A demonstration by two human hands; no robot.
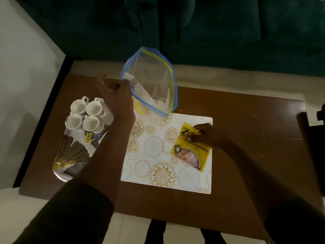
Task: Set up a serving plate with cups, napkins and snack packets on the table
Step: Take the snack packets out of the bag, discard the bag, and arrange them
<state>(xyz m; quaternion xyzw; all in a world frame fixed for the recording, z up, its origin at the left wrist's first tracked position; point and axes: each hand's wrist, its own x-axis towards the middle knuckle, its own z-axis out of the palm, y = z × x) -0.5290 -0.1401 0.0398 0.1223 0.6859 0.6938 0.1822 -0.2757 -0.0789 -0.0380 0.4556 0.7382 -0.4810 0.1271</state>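
Note:
A clear zip bag (153, 85) with a blue and yellow rim stands open at the back of the table, and my left hand (116, 95) grips its left edge. Something yellow and some white pieces show inside it. My right hand (202, 132) pinches the top of a yellow snack packet (190, 147) lying on the right part of a patterned white placemat (154, 155). Several white cups (86, 114) sit bunched on the far end of an oval serving plate (70, 155) with a gold fan design, at the table's left.
The brown wooden table (246, 120) has a dark green sofa (228, 32) behind it. A dark chair or object (314, 138) stands at the right edge. White wall and floor lie to the left.

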